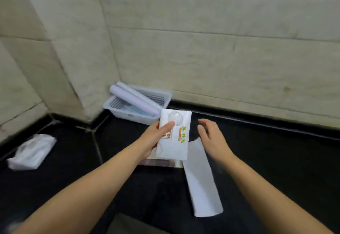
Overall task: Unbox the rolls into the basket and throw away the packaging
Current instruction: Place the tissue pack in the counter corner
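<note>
Fingers of the left hand (153,138) clasp a white printed box (174,136) above the black counter (276,160), the right hand (211,138) spread empty beside it, over a white roll (202,184), two rolls (134,98) leaning in the corner basket (165,96).

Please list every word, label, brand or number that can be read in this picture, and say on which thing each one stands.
Green characters, running lengthwise on the white box that the left hand holds: too blurred to quote with certainty.
Orange characters on the same box, beside the thumb: partly covered and blurred, not readable.
Orange bar beside the green characters: any print on it is too small to read.
Rolls, basket, plastic bag: no text visible.
</note>
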{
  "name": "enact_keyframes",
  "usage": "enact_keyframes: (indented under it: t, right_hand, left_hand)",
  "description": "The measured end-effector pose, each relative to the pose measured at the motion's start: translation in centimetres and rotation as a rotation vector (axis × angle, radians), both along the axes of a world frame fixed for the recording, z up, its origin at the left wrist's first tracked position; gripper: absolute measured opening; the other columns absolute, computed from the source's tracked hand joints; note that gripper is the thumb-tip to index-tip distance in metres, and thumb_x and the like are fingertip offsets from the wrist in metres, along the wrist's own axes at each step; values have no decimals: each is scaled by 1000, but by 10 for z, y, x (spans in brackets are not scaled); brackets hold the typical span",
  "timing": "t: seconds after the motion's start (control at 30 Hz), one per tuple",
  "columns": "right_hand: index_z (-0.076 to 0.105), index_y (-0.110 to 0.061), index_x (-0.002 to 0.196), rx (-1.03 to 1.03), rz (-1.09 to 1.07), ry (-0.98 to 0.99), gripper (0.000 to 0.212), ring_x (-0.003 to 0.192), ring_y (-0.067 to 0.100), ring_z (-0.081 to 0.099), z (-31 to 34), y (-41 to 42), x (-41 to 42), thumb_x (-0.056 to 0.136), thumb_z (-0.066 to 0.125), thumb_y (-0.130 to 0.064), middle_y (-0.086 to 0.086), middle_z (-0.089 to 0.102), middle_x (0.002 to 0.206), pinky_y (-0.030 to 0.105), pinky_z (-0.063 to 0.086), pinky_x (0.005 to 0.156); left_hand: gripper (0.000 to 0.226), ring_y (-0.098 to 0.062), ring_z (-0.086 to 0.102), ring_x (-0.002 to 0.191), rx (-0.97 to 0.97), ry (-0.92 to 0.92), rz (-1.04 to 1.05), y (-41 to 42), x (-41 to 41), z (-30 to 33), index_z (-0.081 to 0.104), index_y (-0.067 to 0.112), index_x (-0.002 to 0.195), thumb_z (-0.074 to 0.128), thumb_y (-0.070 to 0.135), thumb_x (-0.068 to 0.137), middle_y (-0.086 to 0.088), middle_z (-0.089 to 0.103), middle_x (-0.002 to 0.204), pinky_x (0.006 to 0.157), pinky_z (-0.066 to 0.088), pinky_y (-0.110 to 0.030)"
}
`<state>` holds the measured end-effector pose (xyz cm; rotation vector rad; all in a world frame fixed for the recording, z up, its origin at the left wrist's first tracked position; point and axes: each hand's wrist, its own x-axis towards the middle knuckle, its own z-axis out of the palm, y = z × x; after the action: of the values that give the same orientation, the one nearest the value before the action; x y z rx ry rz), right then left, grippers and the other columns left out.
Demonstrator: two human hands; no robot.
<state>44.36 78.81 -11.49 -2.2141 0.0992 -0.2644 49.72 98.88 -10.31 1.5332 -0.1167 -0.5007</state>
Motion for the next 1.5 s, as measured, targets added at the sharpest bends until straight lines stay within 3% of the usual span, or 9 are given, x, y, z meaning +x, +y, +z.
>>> enact_keyframes:
  t: [0.1, 0.23, 0.47, 0.73, 0.97, 1.1, 1.23, 1.37, 1.5]
  right_hand:
    - [36, -37, 134, 186, 313, 110, 42, 92, -10, 58, 12, 117, 26, 93, 41, -47, -12, 58, 117, 2, 39, 74]
    - [26, -52, 135, 301, 574, 249, 61, 92, -5, 66, 10, 235, 49, 81, 53, -61, -17, 66, 109, 15, 53, 69]
    - [16, -40, 144, 230, 691, 500, 75, 88, 2, 63, -29, 355, 95, 83, 57, -55, -16, 58, 100, 12, 48, 61]
    - [21, -27, 143, 384, 397, 769, 66, 112, 28, 58, -104, 411, 156, 89, 55, -42, 7, 53, 133, 52, 55, 84]
    - [-24, -26, 144, -54, 599, 832, 99, 65, 22, 72, -128, 421, 183, 84, 46, -62, 6, 72, 80, 30, 58, 53]
    - [9, -35, 145, 3, 644, 753, 66, 70, 16, 70, -130, 407, 197, 91, 45, -49, 0, 69, 85, 28, 56, 53]
    - [35, -25, 129, -16, 705, 722, 39, 82, 12, 65, -126, 402, 200, 93, 44, -40, -4, 66, 93, 27, 55, 61]
    - [44, -20, 121, -72, 763, 716, 33, 90, 16, 64, -123, 402, 185, 94, 42, -40, -2, 67, 100, 35, 57, 74]
    - [41, -21, 129, -117, 749, 641, 36, 97, 24, 58, -114, 398, 176, 94, 38, -31, 10, 60, 119, 36, 48, 81]
  left_hand:
    - [38, -23, 70, 95, -71, 27, 187, 103, -1, 3, 63, 16, 111, 66, 39, 81, -9, 74, 103, 80, 57, -36]
    - [40, -25, 69, 98, -144, 48, 381, 209, -11, -1, 62, 14, 115, 64, 39, 83, -11, 73, 106, 76, 57, -33]
    - [33, -16, 69, 97, -88, 224, 628, 325, -19, -49, 65, 27, 108, 50, 49, 89, 3, 75, 101, 81, 54, -35]
    - [52, -26, 53, 112, 598, 257, 956, 405, 28, -111, 32, 22, 140, 51, 26, 92, -10, 48, 129, 97, 45, -38]
    - [39, -39, 49, 113, 1026, 290, 825, 431, 72, -152, 48, 11, 126, 51, 29, 91, -21, 30, 142, 95, 41, -41]
    - [19, -33, 57, 83, 1021, 93, 924, 440, 56, -145, 54, 7, 73, 50, 15, 90, -23, 58, 93, 71, 44, -36]
    - [24, -19, 49, 64, 857, -58, 1081, 434, 36, -116, 56, 0, 70, 53, 14, 89, -12, 53, 72, 53, 36, -20]
    - [5, 0, 53, 77, 809, -200, 954, 396, 10, -95, 63, 18, 89, 58, 18, 89, 4, 57, 95, 62, 37, 1]
    - [12, -15, 56, 106, 915, -198, 761, 364, -14, -104, 64, 11, 94, 57, 19, 89, -2, 48, 138, 82, 47, -26]
